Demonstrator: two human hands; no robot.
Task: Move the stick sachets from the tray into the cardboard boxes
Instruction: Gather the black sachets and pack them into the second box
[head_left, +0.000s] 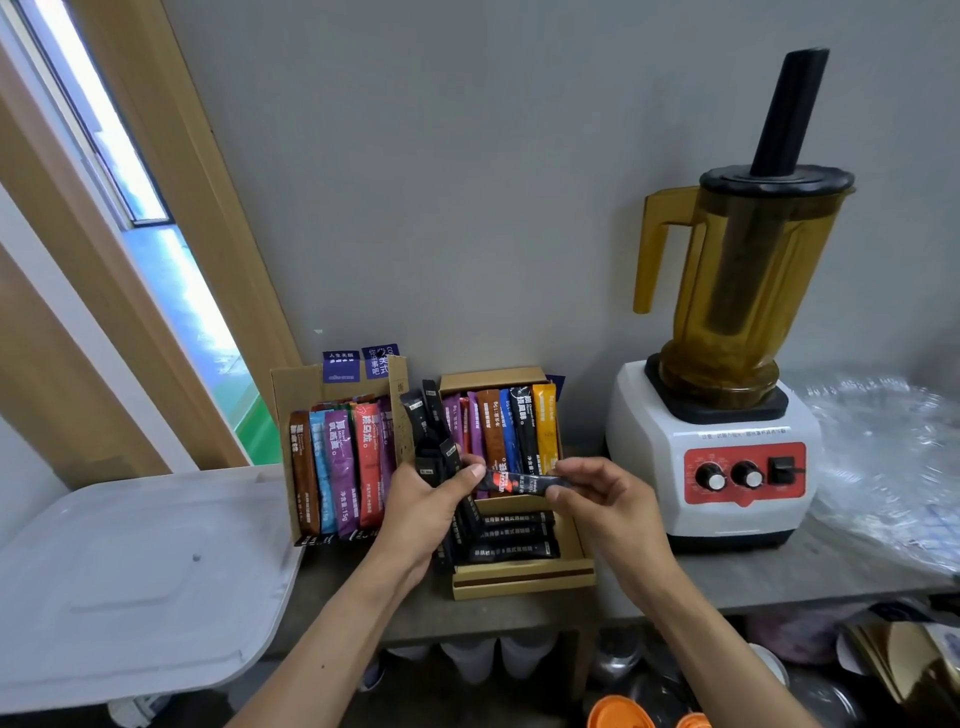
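Sachets: our left hand (431, 499) clutches a black bundle (434, 441); both hands' fingers pinch one black sachet (519, 482) (right hand (597, 493)) above the right box (522, 577).

**What you cannot make out here**

Your left hand (434, 501) covers the lower ends of the black sachets (431, 431) it grips, so you cannot count them. The print on the black-and-red sachet (511, 482) is too small to read. Your forearms hide part of the right cardboard box (522, 582). The white tray (130, 582) runs off the left edge. Items under the counter (675, 582) are dim and blurred.
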